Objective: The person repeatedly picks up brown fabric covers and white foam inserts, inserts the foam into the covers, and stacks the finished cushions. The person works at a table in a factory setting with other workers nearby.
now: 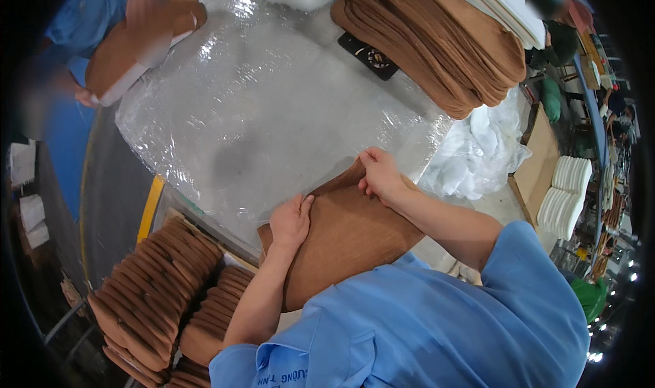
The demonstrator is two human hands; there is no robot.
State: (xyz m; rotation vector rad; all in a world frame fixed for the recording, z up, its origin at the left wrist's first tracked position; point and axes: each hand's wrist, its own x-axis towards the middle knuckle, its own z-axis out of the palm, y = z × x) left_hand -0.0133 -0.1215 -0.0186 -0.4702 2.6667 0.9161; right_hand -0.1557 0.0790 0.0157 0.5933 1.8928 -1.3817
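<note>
A brown fabric cover point(355, 231) lies against my front at the near edge of the table. My right hand point(381, 173) pinches its far upper edge, with thumb and fingers closed on the cloth. Lower and to the left, my left hand point(292, 221) grips the same edge, thumb on top. Between the hands the edge is lifted and folds slightly open. The cover's lower part is partly hidden by my left forearm and blue shirt.
Plastic film covers the grey table point(273, 108). A pile of brown covers point(437, 47) stands at the far right, beside a black flat object point(368, 56) and crumpled clear plastic point(477, 149). Stacked brown cushions point(150, 286) stand low left. Far left, a co-worker handles a brown-and-white cushion point(129, 54).
</note>
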